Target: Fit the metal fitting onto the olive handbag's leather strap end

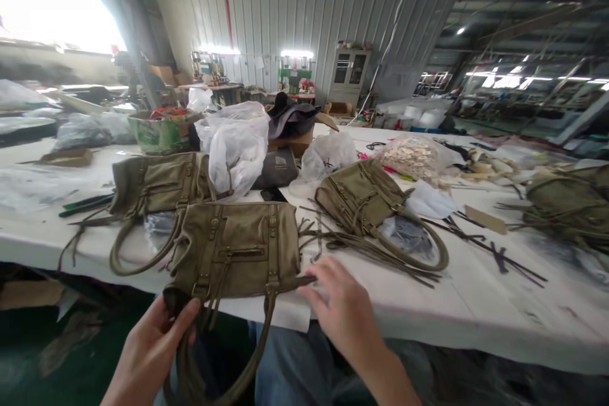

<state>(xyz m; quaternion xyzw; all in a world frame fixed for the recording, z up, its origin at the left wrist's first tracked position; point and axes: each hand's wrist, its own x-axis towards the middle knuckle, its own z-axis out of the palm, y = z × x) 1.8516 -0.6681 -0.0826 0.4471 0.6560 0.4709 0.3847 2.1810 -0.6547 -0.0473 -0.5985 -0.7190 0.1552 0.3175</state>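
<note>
An olive-green handbag (242, 238) lies at the table's front edge, its zip pocket facing up and its looped handle (259, 355) hanging over the edge. My left hand (159, 339) is closed on the bag's lower left corner, thumb on top, by a dark end piece. At the lower right corner my right hand (345, 311) pinches a narrow tab (304, 281) between thumb and fingers. Two similar bags lie near: a left handbag (159, 184) behind this one and a right handbag (361, 196), each with clear plastic by its handle.
Thin dark straps (495, 250) and a brown card (485, 219) lie to the right. Farther back are white plastic bags (238, 146), a green box (162, 133) and a bag of small beige pieces (412, 157). More olive bags (571, 203) lie at the far right.
</note>
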